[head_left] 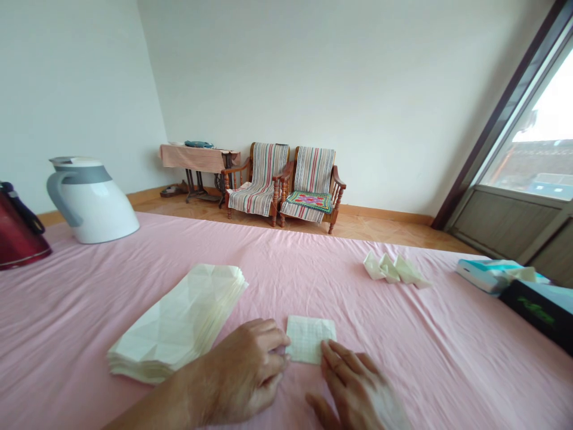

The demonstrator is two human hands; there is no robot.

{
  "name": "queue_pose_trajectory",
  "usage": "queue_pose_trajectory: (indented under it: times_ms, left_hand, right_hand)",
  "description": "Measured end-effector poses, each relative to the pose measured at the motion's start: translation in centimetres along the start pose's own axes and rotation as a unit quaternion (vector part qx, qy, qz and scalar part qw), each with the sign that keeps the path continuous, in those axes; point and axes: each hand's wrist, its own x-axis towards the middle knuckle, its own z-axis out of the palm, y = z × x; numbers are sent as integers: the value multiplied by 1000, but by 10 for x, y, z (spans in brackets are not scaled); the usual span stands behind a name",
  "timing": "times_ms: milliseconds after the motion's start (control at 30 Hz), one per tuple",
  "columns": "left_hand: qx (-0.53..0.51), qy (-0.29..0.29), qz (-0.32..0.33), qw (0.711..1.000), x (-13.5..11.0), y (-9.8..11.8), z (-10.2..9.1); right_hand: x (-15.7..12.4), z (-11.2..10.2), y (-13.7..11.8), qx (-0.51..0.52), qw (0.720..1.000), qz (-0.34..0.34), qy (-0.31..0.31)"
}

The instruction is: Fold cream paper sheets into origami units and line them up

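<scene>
A small folded square of pale checked paper [308, 339] lies flat on the pink cloth in front of me. At its left edge is my left hand [248, 371], closed, with the fingers curled and the tips against the paper. My right hand [360, 388] is open, its fingers stretched forward and the fingertips resting on the paper's right edge; the thumb stands apart. Left of my left hand is a thick stack of creased pale paper sheets [179, 319], partly behind my forearm. Several folded paper pieces [394, 269] stand in a row farther off to the right.
A pink cloth [286, 251] with wrinkles covers the table. A white and grey jug [101, 203] and a red kettle [20, 230] stand at the left. To the right are a tissue pack [481, 275] and a black box [537, 307]. Two wooden armchairs [313, 173] are beyond.
</scene>
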Motion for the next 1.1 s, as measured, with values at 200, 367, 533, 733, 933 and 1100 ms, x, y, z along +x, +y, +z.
queue_pose_trajectory:
  times_ms: [200, 367, 533, 733, 933, 1100]
  left_hand:
    - [9, 2, -17, 1000, 0, 2, 0]
    - [-38, 22, -36, 998, 1, 1, 2]
    - [-111, 70, -122, 984, 5, 0, 10]
    - [-114, 125, -271, 948, 7, -3, 17]
    - [-131, 132, -275, 943, 6, -8, 20]
    - [-185, 145, -271, 933, 9, -8, 20]
  right_hand:
    - [-2, -1, 0, -69, 997, -2, -30]
    - [3, -9, 3, -64, 998, 29, -6]
    - [10, -15, 3, -36, 991, 116, 62]
    - [12, -16, 4, 16, 988, 131, 80]
    - [8, -10, 7, 92, 979, 173, 59]
    - [4, 3, 11, 161, 964, 209, 34]
